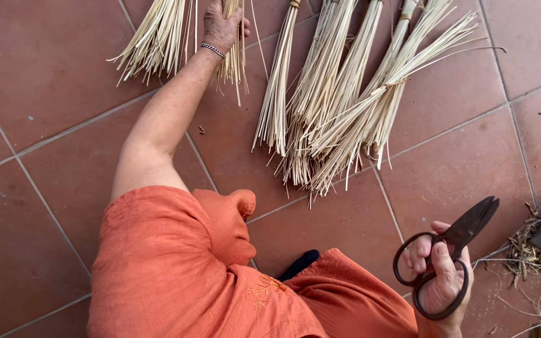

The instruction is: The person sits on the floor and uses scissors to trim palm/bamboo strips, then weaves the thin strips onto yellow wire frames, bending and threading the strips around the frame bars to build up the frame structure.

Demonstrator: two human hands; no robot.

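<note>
Floor: terracotta tiles (51,62), smooth and square, are laid with pale grout lines running diagonally.
Left hand: the left hand (222,26) is stretched far forward and is closed around a bundle of straw (234,56) near the top edge; a thin chain bracelet (213,49) is worn at the wrist.
Held bundle: pale, stiff, thin stalks are gathered at the top and flared toward the person; the long axis runs away from the person.
Other bundles: tied straw bundles (339,100) are spread like fans to the right.
Right hand: the right hand (438,275) is wrapped through the looped handles of dark metal scissors (452,247); the blades are shut and pointed up-right.
Clothing: an orange, crinkled garment (183,275) is worn.
Right edge: dry scraps (527,256) are heaped.
</note>
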